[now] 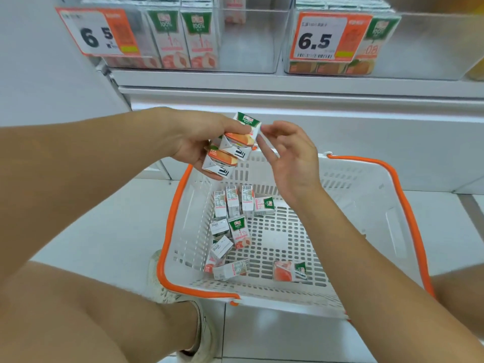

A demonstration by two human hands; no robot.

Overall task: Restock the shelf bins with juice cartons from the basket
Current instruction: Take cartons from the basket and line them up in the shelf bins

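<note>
My left hand [199, 142] grips a stack of small juice cartons [230, 148], white with green tops and peach pictures, above the far rim of the basket. My right hand [285, 158] hovers just right of the stack with fingers spread, fingertips near the top carton, holding nothing. The white basket [366, 205] with an orange rim sits on the floor below and holds several loose cartons [237, 229] on its left side. On the shelf above, the left clear bin [251, 43] has peach cartons [183, 38] at its left part; the right part stands open.
A second clear bin [419, 45] at upper right holds orange-flavour cartons behind a 6.5 price tag [322, 38]. Another price tag [97, 32] hangs on the left bin. The white shelf edge [262, 82] runs across. My shoe [167, 284] rests left of the basket.
</note>
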